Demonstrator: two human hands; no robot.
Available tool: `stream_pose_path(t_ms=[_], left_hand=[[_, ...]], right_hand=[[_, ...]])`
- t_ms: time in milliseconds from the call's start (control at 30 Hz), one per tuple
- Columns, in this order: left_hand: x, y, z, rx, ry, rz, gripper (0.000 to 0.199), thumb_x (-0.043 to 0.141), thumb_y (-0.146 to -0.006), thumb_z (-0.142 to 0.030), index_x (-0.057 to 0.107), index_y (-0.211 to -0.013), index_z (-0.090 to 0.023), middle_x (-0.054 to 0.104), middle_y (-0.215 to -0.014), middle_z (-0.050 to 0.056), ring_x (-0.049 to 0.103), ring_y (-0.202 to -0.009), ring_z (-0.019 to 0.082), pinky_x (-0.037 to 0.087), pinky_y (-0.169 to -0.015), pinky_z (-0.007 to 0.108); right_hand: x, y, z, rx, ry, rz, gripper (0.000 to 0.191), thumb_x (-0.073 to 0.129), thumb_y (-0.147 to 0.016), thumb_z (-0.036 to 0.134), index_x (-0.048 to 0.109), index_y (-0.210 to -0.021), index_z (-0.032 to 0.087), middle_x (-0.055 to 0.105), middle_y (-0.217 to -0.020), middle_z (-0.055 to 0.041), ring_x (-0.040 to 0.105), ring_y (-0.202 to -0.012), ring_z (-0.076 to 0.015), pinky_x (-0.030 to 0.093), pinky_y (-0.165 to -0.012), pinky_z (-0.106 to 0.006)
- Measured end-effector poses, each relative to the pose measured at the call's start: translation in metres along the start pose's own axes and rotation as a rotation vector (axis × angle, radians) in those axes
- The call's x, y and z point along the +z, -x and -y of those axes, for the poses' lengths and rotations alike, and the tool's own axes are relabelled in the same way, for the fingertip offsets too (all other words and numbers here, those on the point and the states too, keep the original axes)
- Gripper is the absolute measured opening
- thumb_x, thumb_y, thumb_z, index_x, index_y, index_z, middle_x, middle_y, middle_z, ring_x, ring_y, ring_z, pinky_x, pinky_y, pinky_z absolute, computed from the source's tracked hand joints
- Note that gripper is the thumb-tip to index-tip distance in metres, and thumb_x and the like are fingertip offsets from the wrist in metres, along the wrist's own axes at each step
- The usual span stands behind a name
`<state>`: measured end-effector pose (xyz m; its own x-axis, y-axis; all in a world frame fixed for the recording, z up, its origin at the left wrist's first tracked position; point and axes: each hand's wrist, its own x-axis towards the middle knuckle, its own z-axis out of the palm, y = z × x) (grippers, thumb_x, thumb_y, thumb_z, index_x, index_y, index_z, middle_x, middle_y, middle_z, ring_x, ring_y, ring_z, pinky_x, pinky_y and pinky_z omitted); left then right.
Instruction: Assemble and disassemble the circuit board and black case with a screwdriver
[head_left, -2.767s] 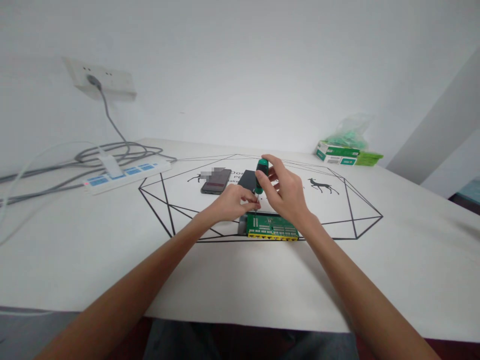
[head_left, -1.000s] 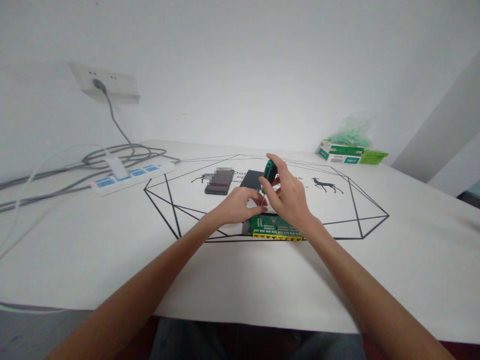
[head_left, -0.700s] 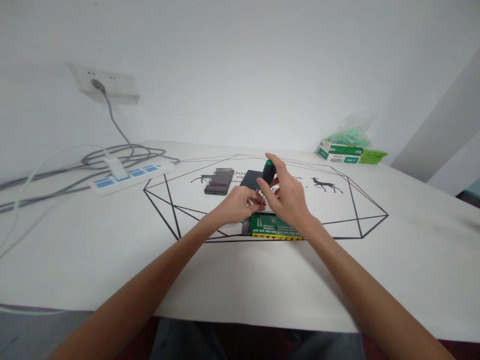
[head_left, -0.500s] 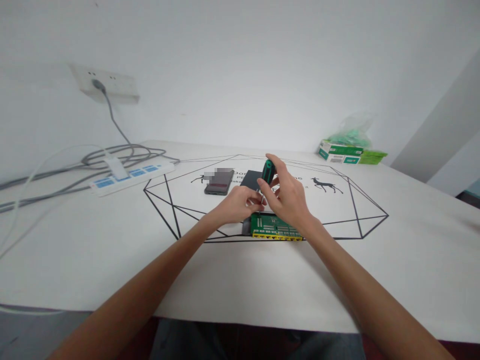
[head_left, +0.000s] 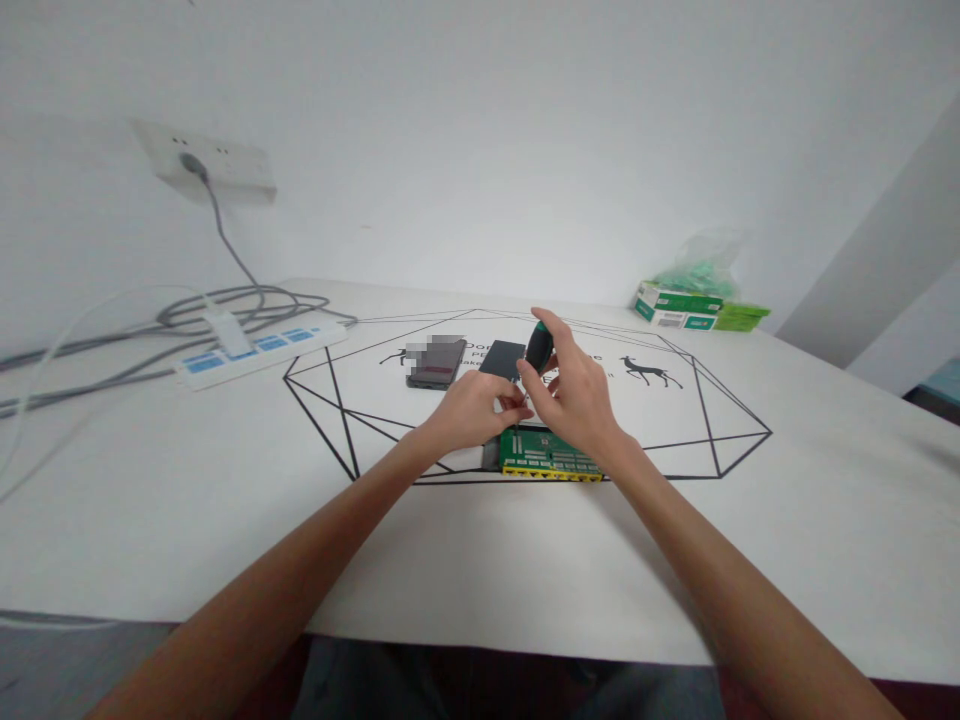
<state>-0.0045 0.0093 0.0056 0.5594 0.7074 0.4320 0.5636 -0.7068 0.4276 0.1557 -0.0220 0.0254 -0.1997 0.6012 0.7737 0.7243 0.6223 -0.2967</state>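
With your right hand point(head_left: 576, 395) closed around the tilted screwdriver point(head_left: 538, 350) and your left hand point(head_left: 472, 408) pinched at its shaft, uneven pressure could skid the tip across the green circuit board point(head_left: 553, 450) on the worktop point(head_left: 480, 560).

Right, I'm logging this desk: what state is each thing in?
Screwdriver, tilted, held by right hand
Left hand, by the shaft, grip unclear
Green board, lying flat
Phone, flat
Black slab, flat, partly hidden
Power strip, adapter plugged in
Wall socket, plug inserted
Cable, loosely looped
Boxes, stacked
Plastic bag, crumpled
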Motion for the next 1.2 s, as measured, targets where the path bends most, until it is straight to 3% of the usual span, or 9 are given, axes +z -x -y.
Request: stream_pose_path(t_ms=[333, 967, 1200], left_hand=[[-0.003, 0.0, -0.006, -0.035, 0.024, 0.019, 0.016, 0.061, -0.078, -0.018, 0.076, -0.079, -0.014, 0.073, -0.071, 0.005, 0.062, -0.062, 0.015, 0.047, -0.063, 0.024], [-0.009, 0.0, -0.006, -0.061, 0.155, 0.093, 0.02, 0.059, -0.075, -0.015, 0.076, -0.085, -0.013, 0.075, -0.079, 0.008, 0.067, -0.069, 0.018, 0.05, -0.068, 0.026], [-0.011, 0.0, -0.006, -0.06, 0.222, 0.119, 0.022, 0.058, -0.074, -0.017, 0.076, -0.086, -0.011, 0.075, -0.079, 0.008, 0.068, -0.071, 0.018, 0.05, -0.069, 0.025]], right_hand=[[0.0, 0.0, 0.0, 0.003, -0.031, 0.021, 0.054, 0.045, -0.089, 0.03, 0.031, -0.14, 0.022, 0.066, -0.106, -0.0094, 0.06, -0.063, -0.0163, 0.049, -0.056, -0.032], [-0.001, 0.001, 0.003, -0.011, -0.042, -0.003, 0.049, 0.043, -0.091, 0.029, 0.035, -0.139, 0.022, 0.066, -0.097, -0.0071, 0.059, -0.062, -0.0146, 0.048, -0.054, -0.029], [-0.003, 0.001, 0.002, -0.028, -0.096, 0.005, 0.053, 0.043, -0.087, 0.025, 0.032, -0.139, 0.024, 0.062, -0.108, -0.0076, 0.06, -0.067, -0.0144, 0.051, -0.055, -0.028]])
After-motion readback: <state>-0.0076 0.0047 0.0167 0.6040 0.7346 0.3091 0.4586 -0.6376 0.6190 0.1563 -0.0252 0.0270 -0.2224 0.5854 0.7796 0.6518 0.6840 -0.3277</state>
